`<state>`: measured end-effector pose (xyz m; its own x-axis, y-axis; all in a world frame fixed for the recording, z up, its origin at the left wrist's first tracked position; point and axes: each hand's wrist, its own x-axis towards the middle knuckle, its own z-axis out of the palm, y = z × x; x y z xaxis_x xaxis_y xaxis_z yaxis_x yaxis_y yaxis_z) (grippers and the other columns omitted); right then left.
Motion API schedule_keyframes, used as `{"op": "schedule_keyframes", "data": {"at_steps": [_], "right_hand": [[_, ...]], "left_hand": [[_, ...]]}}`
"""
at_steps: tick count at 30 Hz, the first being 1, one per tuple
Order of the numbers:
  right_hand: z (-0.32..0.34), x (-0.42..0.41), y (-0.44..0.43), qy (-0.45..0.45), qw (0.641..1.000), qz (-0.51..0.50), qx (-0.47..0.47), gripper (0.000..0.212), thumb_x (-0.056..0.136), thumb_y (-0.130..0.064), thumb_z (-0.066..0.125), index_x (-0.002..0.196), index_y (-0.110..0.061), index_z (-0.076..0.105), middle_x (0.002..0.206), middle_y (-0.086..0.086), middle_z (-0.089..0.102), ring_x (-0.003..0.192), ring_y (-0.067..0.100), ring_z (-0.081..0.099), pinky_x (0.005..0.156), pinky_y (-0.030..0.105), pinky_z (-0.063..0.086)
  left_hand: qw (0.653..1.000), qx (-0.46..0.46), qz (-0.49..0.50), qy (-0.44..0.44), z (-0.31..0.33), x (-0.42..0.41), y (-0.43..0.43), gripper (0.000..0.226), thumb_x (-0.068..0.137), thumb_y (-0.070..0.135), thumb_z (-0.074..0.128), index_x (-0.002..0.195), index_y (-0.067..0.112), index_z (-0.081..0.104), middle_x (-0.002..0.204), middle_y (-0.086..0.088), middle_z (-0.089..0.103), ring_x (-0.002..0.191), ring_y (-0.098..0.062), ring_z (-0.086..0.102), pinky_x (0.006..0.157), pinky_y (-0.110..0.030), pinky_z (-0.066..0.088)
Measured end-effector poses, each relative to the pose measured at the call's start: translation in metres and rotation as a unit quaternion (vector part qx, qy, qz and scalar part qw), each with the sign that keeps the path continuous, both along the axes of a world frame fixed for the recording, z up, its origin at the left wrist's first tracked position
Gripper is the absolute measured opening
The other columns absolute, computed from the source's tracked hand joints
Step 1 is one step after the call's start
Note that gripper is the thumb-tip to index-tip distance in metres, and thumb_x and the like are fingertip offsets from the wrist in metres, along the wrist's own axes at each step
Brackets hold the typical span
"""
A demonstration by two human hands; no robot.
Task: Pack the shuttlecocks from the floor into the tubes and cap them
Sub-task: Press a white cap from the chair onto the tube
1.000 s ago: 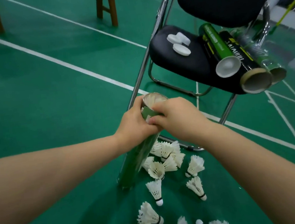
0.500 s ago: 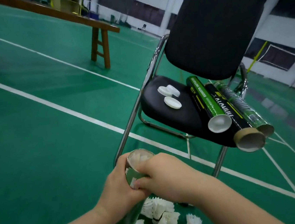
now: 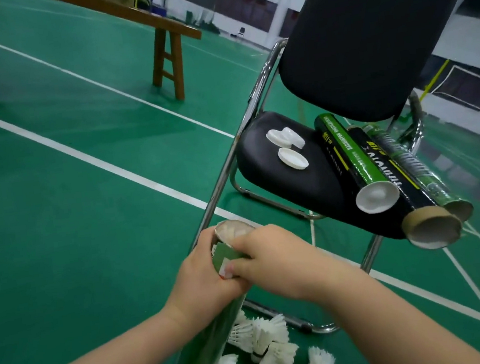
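While both hands are clamping the upper end of a green tube, the left hand is wrapping it from the far side and the right hand is pressing its fingers over the tube's top. Tilted, the tube is reaching down toward white shuttlecocks lying on the green floor. Three more tubes and loose white caps are lying on the black chair just beyond.
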<state>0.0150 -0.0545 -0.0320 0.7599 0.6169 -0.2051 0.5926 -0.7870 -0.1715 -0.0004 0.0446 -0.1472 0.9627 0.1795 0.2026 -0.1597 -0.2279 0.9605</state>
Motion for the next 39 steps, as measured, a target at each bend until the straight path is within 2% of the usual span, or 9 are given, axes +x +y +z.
{"op": "schedule_keyframes", "data": {"at_steps": [5, 9, 12, 15, 18, 21, 25, 33, 39], "right_hand": [[-0.003, 0.002, -0.002, -0.001, 0.999, 0.005, 0.034, 0.015, 0.088, -0.03, 0.054, 0.101, -0.023, 0.06, 0.081, 0.0, 0.05, 0.082, 0.022, 0.051, 0.067, 0.029, 0.04], [-0.006, 0.004, -0.005, -0.024, 0.999, 0.015, 0.038, 0.004, 0.09, -0.03, 0.052, 0.091, -0.027, 0.053, 0.065, -0.009, 0.037, 0.075, 0.019, 0.044, 0.053, 0.019, 0.028], [-0.012, 0.005, -0.007, -0.082, 0.996, 0.038, 0.028, 0.026, 0.091, -0.035, 0.049, 0.07, -0.025, 0.037, 0.06, -0.008, 0.034, 0.07, 0.02, 0.041, 0.051, 0.017, 0.021], [-0.021, 0.005, -0.007, -0.122, 0.989, 0.039, 0.075, 0.032, 0.093, -0.04, 0.044, 0.065, -0.026, 0.04, 0.059, -0.008, 0.04, 0.066, 0.017, 0.041, 0.057, 0.024, 0.023], [-0.035, 0.009, -0.008, -0.136, 0.975, 0.004, 0.177, 0.025, 0.091, -0.043, 0.042, 0.085, -0.025, 0.059, 0.08, -0.007, 0.065, 0.077, 0.013, 0.054, 0.078, 0.03, 0.039], [-0.047, 0.017, -0.009, -0.166, 0.948, -0.067, 0.264, 0.034, 0.086, -0.043, 0.041, 0.11, -0.024, 0.056, 0.09, -0.013, 0.059, 0.089, 0.011, 0.053, 0.087, 0.033, 0.039], [-0.046, 0.046, -0.017, -0.223, 0.899, -0.169, 0.337, 0.039, 0.089, -0.041, 0.044, 0.121, -0.019, 0.049, 0.103, -0.011, 0.054, 0.1, 0.009, 0.045, 0.095, 0.038, 0.035], [-0.022, 0.132, -0.034, -0.293, 0.914, -0.265, 0.094, 0.061, 0.093, -0.038, 0.047, 0.145, -0.017, 0.023, 0.152, 0.002, 0.023, 0.141, 0.023, 0.017, 0.112, 0.046, 0.021], [-0.017, 0.148, -0.034, -0.292, 0.905, -0.292, 0.107, 0.033, 0.09, -0.041, 0.054, 0.113, -0.018, 0.059, 0.119, 0.006, 0.057, 0.12, 0.029, 0.041, 0.096, 0.042, 0.032]], "left_hand": [[1.0, -0.002, -0.008, 0.007, -0.001, 0.002, -0.001, 0.053, 0.044, 0.053, 0.052, 0.095, 0.046, 0.041, 0.092, 0.019, 0.06, 0.083, 0.007, 0.056, 0.063, -0.007, 0.042], [1.0, -0.006, -0.003, 0.005, -0.001, 0.003, -0.002, 0.052, 0.045, 0.054, 0.052, 0.094, 0.046, 0.041, 0.09, 0.017, 0.061, 0.081, 0.005, 0.057, 0.063, -0.011, 0.044], [1.0, -0.004, -0.002, 0.003, -0.003, 0.003, -0.001, 0.051, 0.046, 0.054, 0.054, 0.094, 0.046, 0.042, 0.087, 0.015, 0.062, 0.078, 0.005, 0.058, 0.062, -0.014, 0.046], [1.0, 0.024, 0.0, 0.002, -0.004, 0.007, -0.001, 0.053, 0.047, 0.056, 0.05, 0.098, 0.043, 0.038, 0.088, 0.015, 0.06, 0.079, 0.003, 0.057, 0.061, -0.017, 0.044], [0.999, 0.041, 0.004, 0.003, -0.003, 0.015, -0.002, 0.056, 0.052, 0.057, 0.049, 0.104, 0.04, 0.037, 0.088, 0.014, 0.059, 0.08, -0.001, 0.056, 0.06, -0.019, 0.043], [1.0, 0.024, 0.006, 0.013, -0.001, 0.022, -0.004, 0.048, 0.061, 0.048, 0.063, 0.1, 0.043, 0.037, 0.088, 0.017, 0.059, 0.078, 0.001, 0.057, 0.057, -0.016, 0.039], [1.0, 0.014, 0.002, 0.007, -0.005, 0.03, -0.006, 0.063, 0.066, 0.041, 0.08, 0.113, 0.037, 0.039, 0.099, 0.015, 0.06, 0.088, -0.004, 0.06, 0.07, -0.02, 0.047], [1.0, 0.016, -0.002, 0.002, -0.008, 0.041, -0.004, 0.066, 0.067, 0.041, 0.08, 0.114, 0.035, 0.034, 0.099, 0.021, 0.053, 0.09, 0.004, 0.053, 0.07, -0.008, 0.041], [1.0, 0.017, 0.006, -0.003, -0.008, 0.044, -0.003, 0.065, 0.068, 0.042, 0.079, 0.114, 0.035, 0.034, 0.095, 0.024, 0.052, 0.087, 0.007, 0.052, 0.071, -0.012, 0.044]]}}
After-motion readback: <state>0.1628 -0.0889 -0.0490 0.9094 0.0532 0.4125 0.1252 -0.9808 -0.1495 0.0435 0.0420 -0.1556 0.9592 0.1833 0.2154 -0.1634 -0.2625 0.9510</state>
